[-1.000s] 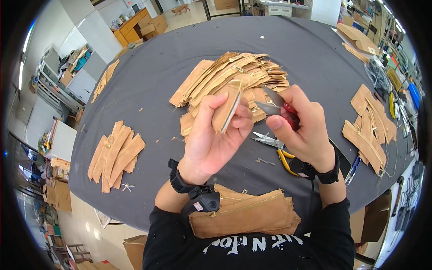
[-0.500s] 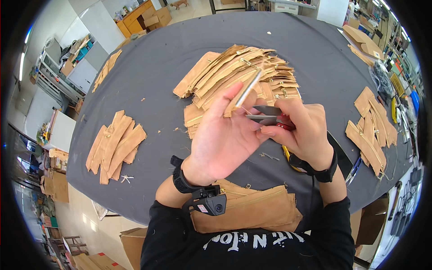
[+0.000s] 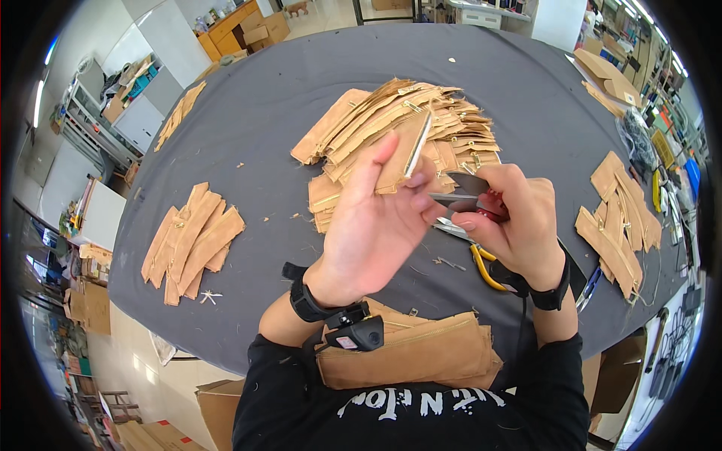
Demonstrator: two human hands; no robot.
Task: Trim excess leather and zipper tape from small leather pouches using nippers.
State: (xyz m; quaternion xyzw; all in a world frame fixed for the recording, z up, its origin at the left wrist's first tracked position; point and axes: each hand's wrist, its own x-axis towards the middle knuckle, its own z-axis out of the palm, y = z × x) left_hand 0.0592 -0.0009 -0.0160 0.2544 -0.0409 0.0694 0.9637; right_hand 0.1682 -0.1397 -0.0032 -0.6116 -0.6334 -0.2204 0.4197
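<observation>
My left hand (image 3: 376,233), palm turned up, holds a tan zipper strip (image 3: 403,167) raised between its fingers. A pale edge with a line of zipper teeth shows along the strip's right side. In my right hand (image 3: 523,222) are red-handled thread snips (image 3: 492,204), with two dark blades apart and pointing left, close to my left fingertips. Beyond both hands lies a big fanned pile of tan zipper strips (image 3: 376,124) with brass-coloured pulls. Another stack of wider zippered pieces (image 3: 421,353) rests right in front of my body.
Smaller heaps of zipper strips lie at the left (image 3: 197,244), far left (image 3: 180,113) and right (image 3: 624,225). Yellow-handled pliers (image 3: 485,269) and a blue-handled tool (image 3: 590,289) are near my right wrist. Thread scraps (image 3: 210,298) dot the grey tablecloth (image 3: 278,68).
The snips have moved right, away from the zipper strip. My left fingers have shifted and the strip has turned slightly. More of the yellow-handled pliers shows now.
</observation>
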